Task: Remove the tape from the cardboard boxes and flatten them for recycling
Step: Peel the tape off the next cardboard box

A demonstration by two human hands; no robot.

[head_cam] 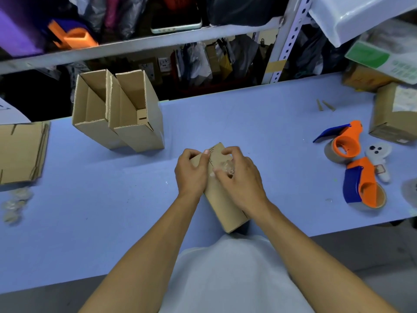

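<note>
Your right hand has its fingers curled around a crumpled wad of clear tape, pinching it against the top face of a small closed box. Your left hand grips the box's left edge, thumb on top. The box lies on the blue table, near its front edge. Behind and to the left, two open boxes stand side by side. Flattened cardboard lies far left; two tape dispensers lie to the right.
</note>
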